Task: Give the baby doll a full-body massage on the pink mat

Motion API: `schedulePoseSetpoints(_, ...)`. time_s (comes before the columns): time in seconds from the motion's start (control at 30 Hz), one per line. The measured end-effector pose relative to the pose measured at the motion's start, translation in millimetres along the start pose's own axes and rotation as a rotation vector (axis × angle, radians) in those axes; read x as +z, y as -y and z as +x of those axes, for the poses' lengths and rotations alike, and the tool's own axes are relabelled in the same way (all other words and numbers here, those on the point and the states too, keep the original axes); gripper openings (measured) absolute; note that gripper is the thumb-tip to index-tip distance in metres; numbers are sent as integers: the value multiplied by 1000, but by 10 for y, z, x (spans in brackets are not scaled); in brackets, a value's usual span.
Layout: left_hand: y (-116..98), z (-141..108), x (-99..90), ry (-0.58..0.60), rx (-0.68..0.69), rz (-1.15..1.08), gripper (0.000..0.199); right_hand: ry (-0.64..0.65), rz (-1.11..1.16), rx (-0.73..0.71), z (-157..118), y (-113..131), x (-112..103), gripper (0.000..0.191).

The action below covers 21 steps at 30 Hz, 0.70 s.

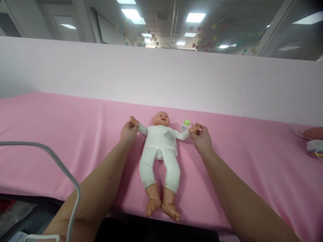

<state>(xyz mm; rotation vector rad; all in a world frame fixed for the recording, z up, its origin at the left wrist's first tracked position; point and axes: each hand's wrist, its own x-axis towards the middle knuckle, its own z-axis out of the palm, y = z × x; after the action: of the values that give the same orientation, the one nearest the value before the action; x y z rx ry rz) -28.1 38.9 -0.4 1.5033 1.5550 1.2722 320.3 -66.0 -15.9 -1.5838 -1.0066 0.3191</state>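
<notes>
A baby doll [161,141] with a white cloth body lies on its back on the pink-covered table, its head toward the wall and its feet at the front edge. Both its arms are stretched out sideways. My left hand [129,132] is closed around the doll's hand on the left side. On the other side, my right hand [202,138] pinches the doll's other hand, whose small fingers stick out above mine. A small white bottle [185,125] with a green cap is just behind the doll's arm on the right, partly hidden by it.
The pink cover [75,134] spreads to both sides. A white wall [161,77] with glass above closes off the back. At the far right edge lie a brownish object [314,133] and a white item [315,147] with strings. A grey cable [63,166] arches across the lower left.
</notes>
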Motion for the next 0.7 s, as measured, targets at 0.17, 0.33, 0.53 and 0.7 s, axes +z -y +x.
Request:
schedulePoseSetpoints(0.17, -216, -256, 52, 105, 268, 183, 26, 83, -44, -238, -257, 305, 60, 50)
schedulePoseSetpoints(0.33, -311, -368, 108, 184, 440, 405, 33, 225, -179, -518, -411, 390, 150, 38)
schedulePoseSetpoints(0.53, -365, -392, 87, 382, 620, 554, 35, 446, -380, -736, -472, 421, 215, 31)
schedulePoseSetpoints(0.7, -407, -412, 89, 487, 761, 678, 36, 536, -462, -825, -440, 406, 244, 31)
